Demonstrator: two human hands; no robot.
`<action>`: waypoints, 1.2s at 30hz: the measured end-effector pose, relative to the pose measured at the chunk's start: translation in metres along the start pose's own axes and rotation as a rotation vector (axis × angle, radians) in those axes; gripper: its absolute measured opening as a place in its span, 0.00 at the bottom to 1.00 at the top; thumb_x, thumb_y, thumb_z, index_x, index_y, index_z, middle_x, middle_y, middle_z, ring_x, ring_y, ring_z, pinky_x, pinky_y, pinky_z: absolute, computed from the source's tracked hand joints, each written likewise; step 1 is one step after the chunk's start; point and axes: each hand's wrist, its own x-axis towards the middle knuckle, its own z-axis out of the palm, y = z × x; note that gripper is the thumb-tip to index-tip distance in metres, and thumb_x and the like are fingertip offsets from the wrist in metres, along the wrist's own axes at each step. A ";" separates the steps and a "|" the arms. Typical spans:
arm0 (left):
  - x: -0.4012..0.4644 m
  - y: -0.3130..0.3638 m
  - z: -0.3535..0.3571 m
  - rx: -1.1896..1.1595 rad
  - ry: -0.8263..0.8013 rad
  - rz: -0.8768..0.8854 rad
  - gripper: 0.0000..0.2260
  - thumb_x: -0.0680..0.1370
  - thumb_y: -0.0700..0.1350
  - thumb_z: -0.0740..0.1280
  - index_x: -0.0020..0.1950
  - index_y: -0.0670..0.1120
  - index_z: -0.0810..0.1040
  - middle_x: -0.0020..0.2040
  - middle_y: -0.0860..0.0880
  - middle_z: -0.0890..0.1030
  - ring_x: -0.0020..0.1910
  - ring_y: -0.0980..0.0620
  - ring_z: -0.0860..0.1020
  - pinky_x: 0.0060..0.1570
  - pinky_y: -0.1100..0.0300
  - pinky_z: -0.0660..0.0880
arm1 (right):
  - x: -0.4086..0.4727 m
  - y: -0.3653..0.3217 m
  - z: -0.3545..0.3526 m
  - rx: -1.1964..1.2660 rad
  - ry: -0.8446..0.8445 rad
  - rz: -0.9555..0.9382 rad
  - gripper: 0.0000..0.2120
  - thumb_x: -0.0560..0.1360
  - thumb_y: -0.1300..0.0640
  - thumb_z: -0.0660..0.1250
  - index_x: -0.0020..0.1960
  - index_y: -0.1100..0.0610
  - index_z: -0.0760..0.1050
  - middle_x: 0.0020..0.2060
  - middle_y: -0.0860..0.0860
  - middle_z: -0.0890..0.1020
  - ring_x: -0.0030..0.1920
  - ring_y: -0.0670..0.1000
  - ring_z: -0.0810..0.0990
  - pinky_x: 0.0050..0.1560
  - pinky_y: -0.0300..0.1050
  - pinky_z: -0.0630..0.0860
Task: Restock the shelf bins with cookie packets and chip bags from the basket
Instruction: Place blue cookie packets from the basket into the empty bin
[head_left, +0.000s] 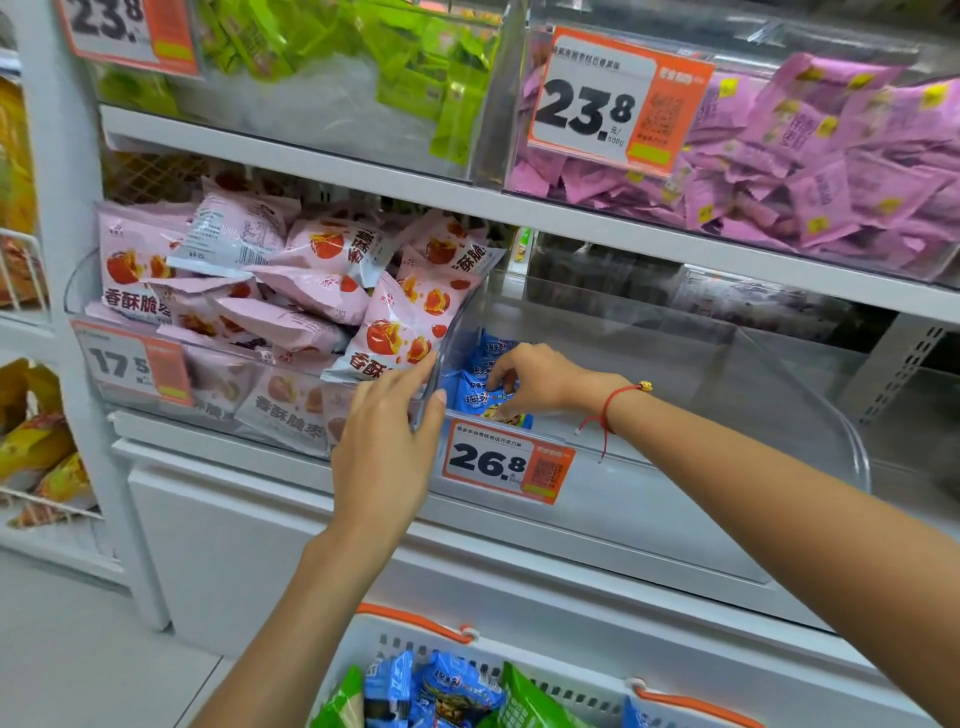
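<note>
Blue cookie packets (485, 387) are lying in the near left corner of the clear shelf bin (779, 410), directly under the right hand (535, 379). That hand is reaching in over the bin's front wall, its fingers curling down and pinching the top packet of the small pile. Just left of it, the left hand (387, 436) is resting with fingers straight and together against the bin's rounded corner, thumb tip touching the clear wall, gripping nothing. Left of this hand, pink snack bags (291, 291) are heaping up in the neighbouring bin. Right below the right hand, an orange price tag (506, 467) reading 26.8 is hanging on the bin front. Below both forearms, a white basket (561, 686) with orange handles is holding more blue packets and green bags (524, 701).
</note>
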 end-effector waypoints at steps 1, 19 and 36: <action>0.000 0.000 0.000 -0.003 -0.001 0.001 0.19 0.81 0.50 0.61 0.72 0.55 0.69 0.64 0.55 0.75 0.65 0.55 0.66 0.50 0.60 0.66 | -0.002 0.000 -0.004 0.002 -0.023 -0.001 0.18 0.71 0.57 0.73 0.60 0.58 0.78 0.52 0.53 0.80 0.47 0.49 0.76 0.45 0.39 0.71; -0.055 0.025 -0.014 0.048 0.137 0.123 0.13 0.76 0.45 0.68 0.60 0.54 0.75 0.52 0.58 0.77 0.50 0.54 0.73 0.43 0.59 0.67 | -0.169 -0.032 0.030 0.604 0.319 -0.033 0.07 0.71 0.57 0.73 0.48 0.48 0.81 0.38 0.44 0.82 0.36 0.42 0.78 0.39 0.32 0.72; -0.188 -0.087 0.032 0.724 -0.953 -0.041 0.21 0.80 0.47 0.63 0.73 0.51 0.66 0.70 0.52 0.70 0.67 0.50 0.71 0.63 0.54 0.71 | -0.225 -0.050 0.237 0.365 -0.360 0.112 0.22 0.78 0.50 0.64 0.69 0.54 0.69 0.64 0.53 0.75 0.65 0.54 0.71 0.65 0.48 0.68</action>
